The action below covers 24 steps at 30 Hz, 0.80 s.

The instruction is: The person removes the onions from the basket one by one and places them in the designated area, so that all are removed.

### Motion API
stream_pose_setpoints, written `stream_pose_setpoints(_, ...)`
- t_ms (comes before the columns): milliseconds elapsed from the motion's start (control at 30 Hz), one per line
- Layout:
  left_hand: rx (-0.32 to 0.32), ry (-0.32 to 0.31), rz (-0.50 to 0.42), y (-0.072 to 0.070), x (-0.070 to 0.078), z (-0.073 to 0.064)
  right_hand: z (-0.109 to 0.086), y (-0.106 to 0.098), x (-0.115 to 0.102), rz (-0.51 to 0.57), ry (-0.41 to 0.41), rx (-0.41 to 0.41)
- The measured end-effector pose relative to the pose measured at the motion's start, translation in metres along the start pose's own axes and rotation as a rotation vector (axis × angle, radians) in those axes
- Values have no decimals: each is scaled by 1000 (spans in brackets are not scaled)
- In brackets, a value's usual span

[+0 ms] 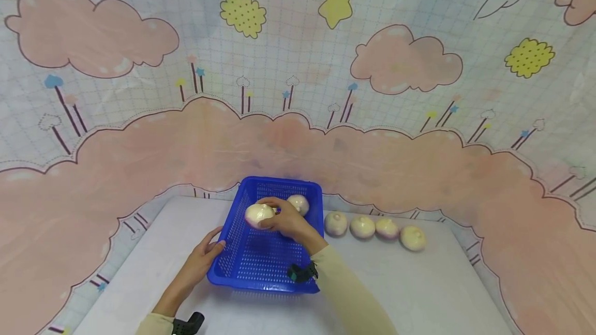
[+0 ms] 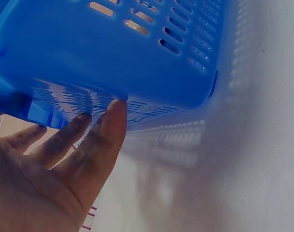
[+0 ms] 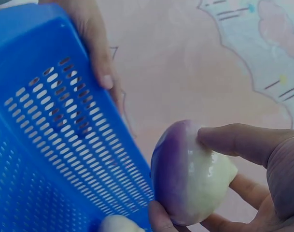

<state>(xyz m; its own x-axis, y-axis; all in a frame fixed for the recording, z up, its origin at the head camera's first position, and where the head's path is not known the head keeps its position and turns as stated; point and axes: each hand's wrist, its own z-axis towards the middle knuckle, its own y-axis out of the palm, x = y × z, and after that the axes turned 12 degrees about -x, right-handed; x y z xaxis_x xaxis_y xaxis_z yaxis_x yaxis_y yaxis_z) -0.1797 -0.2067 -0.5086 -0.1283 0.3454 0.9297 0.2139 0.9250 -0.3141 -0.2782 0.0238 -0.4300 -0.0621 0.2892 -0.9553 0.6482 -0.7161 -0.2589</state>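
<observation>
A turnip (image 3: pixel 190 174), purple on one side and whitish on the other, is held by my right hand (image 1: pixel 286 218) between thumb and fingertips. In the head view this hand is over the blue plastic basket (image 1: pixel 265 287). Another turnip (image 1: pixel 299 203) lies inside at the far end, partly covered by the right hand. My left hand (image 1: pixel 205 255) grips the basket's left side, with the thumb at the rim. The left wrist view shows its fingers (image 2: pixel 115 125) extended along the basket's outer wall.
To the right of the basket, several turnips (image 1: pixel 362 226) stand in a row on the white table (image 1: pixel 400 288). A patterned cloth (image 1: pixel 279 154) with clouds hangs behind the table. Both wrists carry black straps (image 1: pixel 304 272).
</observation>
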Motion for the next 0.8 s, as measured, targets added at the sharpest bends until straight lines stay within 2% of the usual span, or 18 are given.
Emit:
stream_pose_setpoints(367,-6,11,-44,-1,-2,1,-28,-8,-5,-59,-72,13)
stream_pose_setpoints(567,9,-1,-45,-1,-2,2,-41,-10,-3,-52,-88,8)
stream_pose_setpoints(800,-2,9,-23,-1,-3,2,-59,-15,3,-19,-97,20)
